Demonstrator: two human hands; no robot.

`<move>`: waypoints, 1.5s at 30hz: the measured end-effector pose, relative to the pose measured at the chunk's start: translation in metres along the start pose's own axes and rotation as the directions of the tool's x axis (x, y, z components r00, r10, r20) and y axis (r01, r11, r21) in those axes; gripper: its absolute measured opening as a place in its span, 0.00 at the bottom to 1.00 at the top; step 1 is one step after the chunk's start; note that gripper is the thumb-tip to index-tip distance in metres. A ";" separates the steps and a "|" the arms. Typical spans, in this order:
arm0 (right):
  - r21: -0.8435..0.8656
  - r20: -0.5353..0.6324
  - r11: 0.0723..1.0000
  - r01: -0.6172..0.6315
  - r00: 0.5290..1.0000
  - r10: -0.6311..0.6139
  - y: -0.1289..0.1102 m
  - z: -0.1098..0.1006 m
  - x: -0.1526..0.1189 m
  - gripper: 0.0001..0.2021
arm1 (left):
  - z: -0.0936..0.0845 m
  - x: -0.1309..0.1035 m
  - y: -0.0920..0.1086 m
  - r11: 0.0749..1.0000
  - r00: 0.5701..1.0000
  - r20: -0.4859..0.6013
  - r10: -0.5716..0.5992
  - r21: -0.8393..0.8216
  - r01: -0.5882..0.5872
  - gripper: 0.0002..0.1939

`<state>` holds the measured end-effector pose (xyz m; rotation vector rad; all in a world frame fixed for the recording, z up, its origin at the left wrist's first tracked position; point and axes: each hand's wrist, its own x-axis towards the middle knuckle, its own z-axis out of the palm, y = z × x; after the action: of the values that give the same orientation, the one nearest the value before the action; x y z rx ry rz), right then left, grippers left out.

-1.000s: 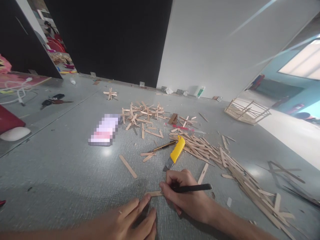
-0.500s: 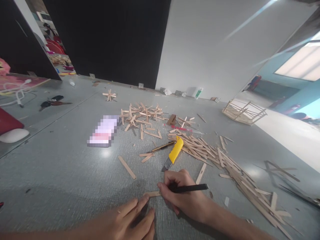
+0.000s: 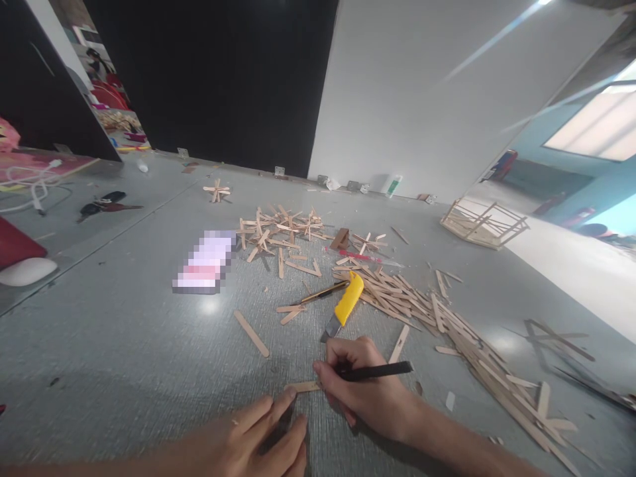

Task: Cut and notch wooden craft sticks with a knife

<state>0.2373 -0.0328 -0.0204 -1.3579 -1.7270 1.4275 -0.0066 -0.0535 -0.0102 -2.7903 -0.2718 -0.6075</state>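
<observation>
My left hand (image 3: 265, 430) rests low on the grey tabletop, its index fingertip pressing the left end of a short wooden craft stick (image 3: 304, 387) flat to the surface. Small dark marks show near the stick's right part. A slim black pen (image 3: 380, 371) is pinched in my right hand (image 3: 370, 387), its tip hidden behind the fingers at the stick's right end. Just beyond the right hand lies a yellow-handled utility knife (image 3: 349, 299), blade towards me. A slim, dark cutter (image 3: 322, 292) lies against its left side.
A long heap of craft sticks (image 3: 397, 293) runs down the right. Sticks glued into star shapes (image 3: 283, 224) lie farther back. A blurred phone (image 3: 206, 260) is at left, a stick frame (image 3: 484, 224) at back right. Black and white panels stand behind the table.
The pen's rear end has tipped up very slightly in my right hand. Both hands stay in place, and the craft stick lies where it was.
</observation>
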 end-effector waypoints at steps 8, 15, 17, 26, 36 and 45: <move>0.018 0.001 0.999 -0.026 1.000 0.026 -0.001 0.001 0.000 0.20 | -0.001 0.001 0.000 1.000 0.999 -0.009 -0.031 0.003 0.031 0.09; -0.006 -0.018 1.000 -0.004 1.000 0.004 -0.002 0.003 -0.001 0.20 | 0.002 0.000 0.003 0.998 0.998 -0.006 -0.059 -0.026 0.058 0.09; -0.011 -0.015 1.000 -0.008 1.000 0.008 -0.002 0.003 -0.001 0.20 | 0.002 0.000 0.003 0.998 0.998 -0.014 -0.061 -0.031 0.061 0.10; -0.021 -0.021 0.999 -0.027 0.999 0.027 -0.005 0.002 -0.001 0.21 | 0.001 0.001 0.002 0.997 0.998 -0.024 -0.061 -0.039 0.060 0.13; -0.010 -0.016 0.998 -0.055 0.998 0.055 0.000 0.000 -0.002 0.21 | 0.003 0.000 0.002 0.997 0.998 -0.005 -0.061 -0.039 0.061 0.09; 0.005 -0.017 0.999 -0.054 0.998 0.054 -0.002 0.000 -0.002 0.21 | 0.000 0.002 0.001 0.998 0.998 0.006 -0.059 -0.031 0.059 0.10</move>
<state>0.2373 -0.0343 -0.0178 -1.4205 -1.6868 1.4434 -0.0049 -0.0542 -0.0099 -2.8226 -0.3503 -0.6237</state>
